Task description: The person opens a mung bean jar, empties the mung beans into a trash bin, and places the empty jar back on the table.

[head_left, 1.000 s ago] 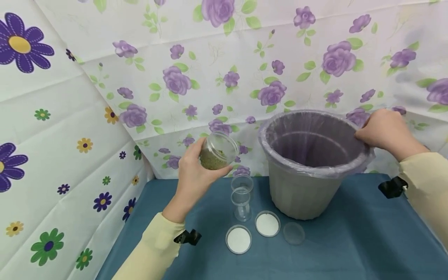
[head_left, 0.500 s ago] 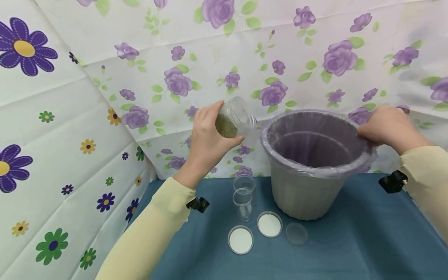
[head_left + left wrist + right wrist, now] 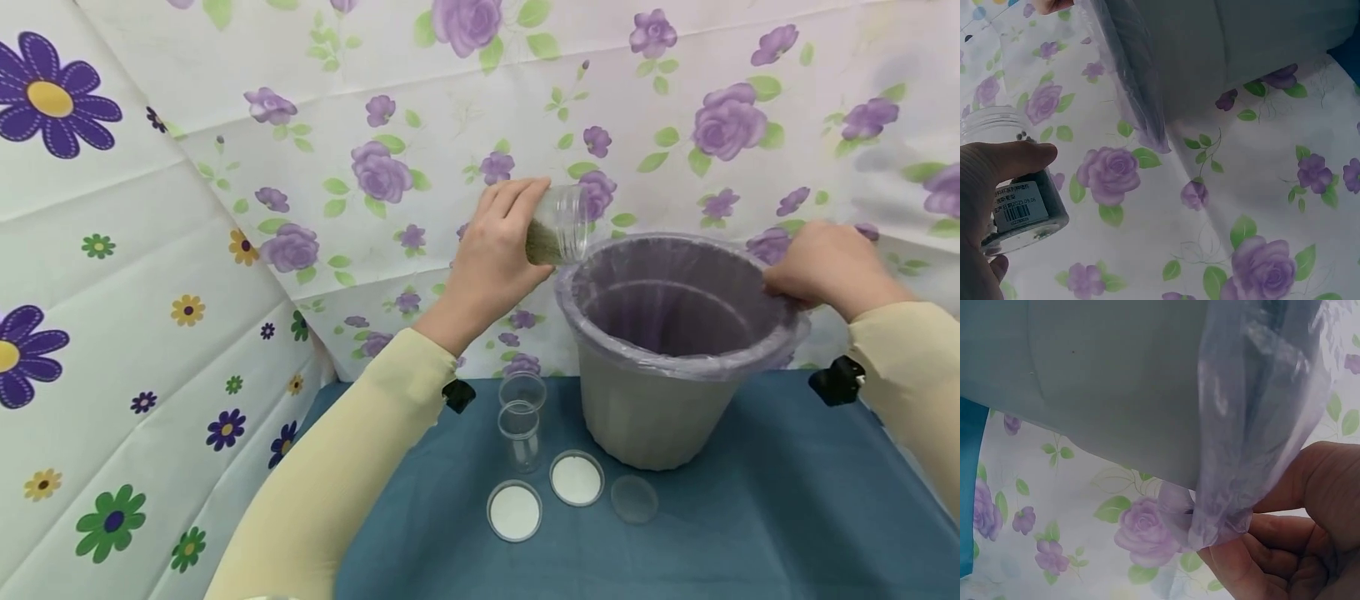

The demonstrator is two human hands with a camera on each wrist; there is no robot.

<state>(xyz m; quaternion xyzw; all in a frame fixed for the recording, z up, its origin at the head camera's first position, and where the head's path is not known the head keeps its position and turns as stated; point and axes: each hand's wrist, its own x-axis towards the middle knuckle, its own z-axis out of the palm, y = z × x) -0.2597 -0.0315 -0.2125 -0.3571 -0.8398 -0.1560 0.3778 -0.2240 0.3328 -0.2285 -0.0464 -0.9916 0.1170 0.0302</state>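
My left hand [image 3: 498, 250] grips a clear open jar [image 3: 558, 225] holding green-grey granules, tilted with its mouth over the left rim of a grey bin [image 3: 652, 408]. In the left wrist view the jar [image 3: 1013, 187] shows a barcode label, my thumb [image 3: 1016, 159] across it. A purple plastic liner [image 3: 675, 292] is folded over the bin's rim. My right hand [image 3: 828, 267] grips the bin's right rim and liner; the right wrist view shows fingers [image 3: 1272, 556] curled under the bunched liner [image 3: 1254, 425].
On the blue cloth [image 3: 787, 517] in front of the bin stand two clear empty jars [image 3: 521, 417], with two white-lined lids [image 3: 543, 493] and a clear lid [image 3: 634, 498] lying flat. Floral sheets [image 3: 225, 208] wall the back and left.
My left hand has lifted the jar up and to the right, from low above the small jars to the bin's rim, tipping it further. My right hand has stayed on the rim.
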